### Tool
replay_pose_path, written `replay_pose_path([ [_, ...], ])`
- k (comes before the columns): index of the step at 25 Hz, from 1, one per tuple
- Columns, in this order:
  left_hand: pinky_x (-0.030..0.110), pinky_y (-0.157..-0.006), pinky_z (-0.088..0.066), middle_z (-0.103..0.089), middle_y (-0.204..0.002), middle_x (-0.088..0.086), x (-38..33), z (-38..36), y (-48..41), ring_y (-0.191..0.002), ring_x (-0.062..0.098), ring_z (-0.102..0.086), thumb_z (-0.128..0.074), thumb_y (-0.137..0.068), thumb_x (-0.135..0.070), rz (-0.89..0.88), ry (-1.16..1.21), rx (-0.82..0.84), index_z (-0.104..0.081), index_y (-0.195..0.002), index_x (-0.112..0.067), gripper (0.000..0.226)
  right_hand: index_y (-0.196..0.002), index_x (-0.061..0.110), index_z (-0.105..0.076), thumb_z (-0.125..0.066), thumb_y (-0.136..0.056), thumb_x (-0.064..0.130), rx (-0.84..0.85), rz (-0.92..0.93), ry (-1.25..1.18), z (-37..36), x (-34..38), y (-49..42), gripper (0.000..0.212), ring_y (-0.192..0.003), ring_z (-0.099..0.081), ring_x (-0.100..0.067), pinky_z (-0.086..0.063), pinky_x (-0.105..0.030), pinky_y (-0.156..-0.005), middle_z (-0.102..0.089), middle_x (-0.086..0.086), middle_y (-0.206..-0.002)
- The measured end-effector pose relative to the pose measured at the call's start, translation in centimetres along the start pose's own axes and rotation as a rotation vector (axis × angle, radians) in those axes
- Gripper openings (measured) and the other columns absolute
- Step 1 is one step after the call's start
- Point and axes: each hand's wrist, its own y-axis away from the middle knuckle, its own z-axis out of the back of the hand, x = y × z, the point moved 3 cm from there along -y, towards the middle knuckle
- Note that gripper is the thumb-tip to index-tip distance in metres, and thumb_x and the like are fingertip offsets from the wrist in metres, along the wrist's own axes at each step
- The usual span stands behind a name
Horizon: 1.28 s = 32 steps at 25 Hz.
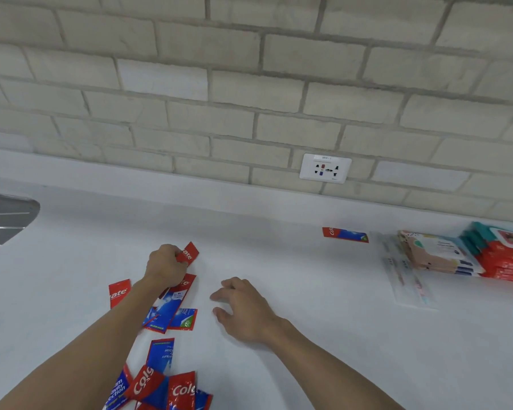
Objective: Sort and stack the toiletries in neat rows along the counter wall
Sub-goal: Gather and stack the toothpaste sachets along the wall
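Note:
Several red and blue toothpaste sachets [172,306] lie scattered on the white counter [279,247] in front of me, more of them [160,380] at the bottom edge. My left hand [166,266] grips one sachet [190,253] with its red end sticking out past the fingers. My right hand [243,306] hovers palm down beside the pile, fingers loosely spread, holding nothing. One sachet [344,234] lies alone near the wall, at the right.
Against the wall at the right stand stacks of wipe packs: peach and white ones [436,254] and red and teal ones [504,255]. A clear packet [403,273] lies before them. A wall socket [325,168] sits above the counter. A steel sink edge [6,217] shows at far left.

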Motion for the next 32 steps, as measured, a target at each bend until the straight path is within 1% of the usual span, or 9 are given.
replay_pose_path([
  [4,0.031,-0.078,-0.051,-0.065,-0.117,0.013,-3.2,0.8,1.1,-0.098,0.029,-0.065,-0.063,-0.090,-0.023,-0.089,0.068,-0.009,-0.063,-0.115,-0.006,0.030,-0.135,0.021,-0.055,-0.052,-0.097,0.035,-0.001,-0.041,-0.105,0.3,-0.3,0.0,0.040,-0.137,-0.036,-0.016,-0.031,-0.029,-0.114,-0.043,0.001,-0.147],
  [7,0.031,-0.077,-0.051,-0.066,-0.104,0.006,-5.5,1.5,2.2,-0.096,0.028,-0.064,-0.069,-0.086,-0.024,-0.125,0.192,-0.002,-0.061,-0.105,-0.009,0.026,-0.130,0.021,-0.056,-0.057,-0.095,0.035,-0.022,-0.158,-0.386,1.5,-0.5,-0.2,0.037,-0.126,-0.050,-0.013,-0.041,-0.027,-0.107,-0.055,0.003,-0.135],
  [11,0.035,-0.066,-0.060,-0.069,-0.084,0.005,-8.4,1.4,4.0,-0.077,0.023,-0.068,-0.070,-0.084,-0.013,-0.144,0.506,0.056,-0.058,-0.078,-0.020,0.015,-0.124,0.025,-0.053,-0.063,-0.090,0.037,-0.138,-0.355,-0.806,3.6,-1.9,-0.3,0.037,-0.102,-0.063,-0.013,-0.049,-0.020,-0.074,-0.065,0.003,-0.117],
  [13,0.029,-0.057,-0.058,-0.067,-0.083,0.003,-9.6,0.7,4.8,-0.081,0.021,-0.065,-0.070,-0.085,-0.011,-0.121,0.645,0.105,-0.060,-0.084,-0.017,0.011,-0.121,0.026,-0.052,-0.065,-0.089,0.038,-0.195,-0.429,-0.891,4.2,-3.1,0.2,0.036,-0.097,-0.065,-0.014,-0.045,-0.018,-0.066,-0.064,0.002,-0.113],
  [17,0.028,-0.060,-0.058,-0.067,-0.089,0.010,-11.5,-0.7,5.7,-0.075,0.015,-0.066,-0.069,-0.086,-0.008,-0.063,0.875,0.171,-0.060,-0.097,-0.006,0.014,-0.117,0.024,-0.053,-0.068,-0.087,0.036,-0.327,-0.528,-0.871,4.6,-6.0,1.4,0.036,-0.089,-0.064,-0.014,-0.053,-0.024,-0.069,-0.060,-0.001,-0.110],
  [20,0.023,-0.055,-0.059,-0.068,-0.087,0.011,-13.0,-1.9,6.5,-0.061,0.007,-0.070,-0.067,-0.087,-0.005,-0.059,0.991,0.251,-0.061,-0.086,-0.008,0.007,-0.116,0.016,-0.054,-0.067,-0.090,0.021,-0.362,-0.566,-1.186,5.2,-7.5,2.4,0.029,-0.073,-0.068,-0.019,-0.060,-0.034,-0.071,-0.065,-0.009,-0.110],
  [22,0.024,-0.057,-0.060,-0.069,-0.090,0.015,-13.8,-2.9,6.8,-0.066,0.012,-0.072,-0.067,-0.087,-0.004,-0.056,1.035,0.293,-0.062,-0.088,-0.005,0.005,-0.117,0.009,-0.055,-0.065,-0.092,0.013,-0.407,-0.544,-1.310,6.0,-8.5,3.0,0.027,-0.067,-0.069,-0.022,-0.060,-0.034,-0.065,-0.066,-0.015,-0.107],
  [28,0.024,-0.057,-0.057,-0.067,-0.083,0.017,-15.5,-5.9,6.3,-0.062,0.019,-0.061,-0.069,-0.086,-0.008,-0.046,0.945,0.307,-0.065,-0.092,-0.001,0.010,-0.113,0.004,-0.056,-0.065,-0.092,0.011,-0.553,-0.582,-1.246,8.4,-12.9,5.3,0.023,-0.061,-0.069,-0.019,-0.060,-0.033,-0.061,-0.069,-0.018,-0.098],
  [32,0.034,-0.069,-0.057,-0.066,-0.076,0.017,-17.5,-8.7,5.3,-0.058,0.021,-0.058,-0.071,-0.084,-0.005,-0.063,0.835,0.320,-0.069,-0.093,0.005,0.014,-0.111,0.007,-0.059,-0.066,-0.091,0.011,-0.645,-0.641,-1.113,9.9,-16.6,6.4,0.022,-0.055,-0.067,-0.019,-0.061,-0.035,-0.061,-0.070,-0.016,-0.092],
])
